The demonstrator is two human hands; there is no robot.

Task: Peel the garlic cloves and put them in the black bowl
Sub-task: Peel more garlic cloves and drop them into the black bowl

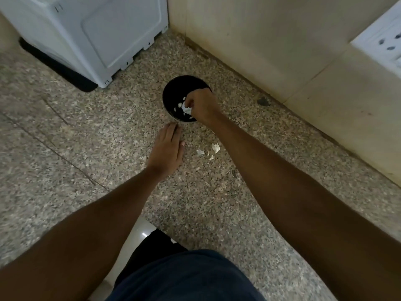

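The black bowl (175, 92) stands on the speckled granite counter (86, 148) near the wall corner. A few pale garlic pieces (179, 104) lie inside it. My right hand (201, 107) reaches over the bowl's right side, its fingers curled round a white piece of garlic (186, 109). My left hand (168, 148) lies flat on the counter just in front of the bowl, fingers straight, holding nothing. Loose garlic skins (208, 151) lie on the counter between my two arms.
A white appliance (97, 33) on a black mat (58, 66) stands at the back left. A beige tiled wall (282, 40) runs along the right, with a white socket plate (384, 38). The counter's front edge is near my body.
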